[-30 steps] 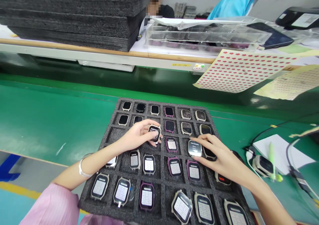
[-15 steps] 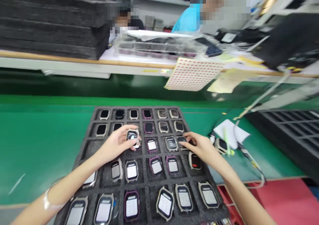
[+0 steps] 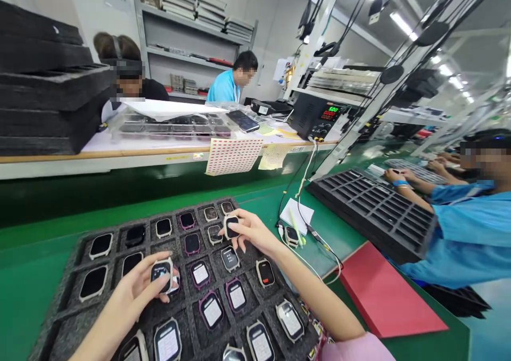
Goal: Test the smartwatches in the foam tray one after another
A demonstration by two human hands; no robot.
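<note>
A black foam tray (image 3: 67,302) with square pockets lies on the green belt and holds several smartwatch bodies. My left hand (image 3: 133,292) pinches a beige-cased watch body (image 3: 162,272) with a dark, partly lit screen just above the tray's middle. Over the tray's far right corner, my right hand (image 3: 249,230) grips another watch body with a dark screen (image 3: 231,227). Other watches in the near pockets show lit white screens.
An empty black foam tray (image 3: 375,212) and a red mat (image 3: 383,297) lie to the right, beside a person in blue. A watch on a cable (image 3: 291,235), white paper and a green pen sit near the tray. Stacked foam trays (image 3: 43,111) and two seated people are across the belt.
The head camera has swung up and right, revealing the room and the co-worker. My right hand has picked up a dark-screened watch at the far right corner. My left hand still holds its watch.
</note>
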